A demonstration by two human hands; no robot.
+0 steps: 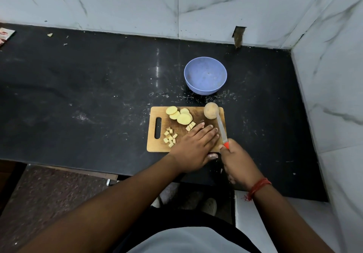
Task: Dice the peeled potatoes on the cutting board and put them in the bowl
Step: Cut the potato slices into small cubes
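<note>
A wooden cutting board (pixel 157 146) lies on the black counter. Round potato slices (pixel 181 116) overlap at its far middle, and small potato cubes (pixel 170 137) sit near the handle slot, with a few more cubes (pixel 191 126) by my fingertips. A whole potato (pixel 210 110) rests at the board's far right corner. My left hand (pixel 193 146) lies flat on the board with straight fingers. My right hand (pixel 238 163) grips the orange handle of a knife (pixel 222 129), whose blade points toward the whole potato. An empty blue bowl (pixel 205 75) stands beyond the board.
Marble-patterned walls (pixel 334 75) close the counter at the back and right. A printed packet (pixel 5 35) lies at the far left edge. Small scraps (pixel 50 35) dot the black counter (pixel 88 95). The counter's front edge runs just below the board.
</note>
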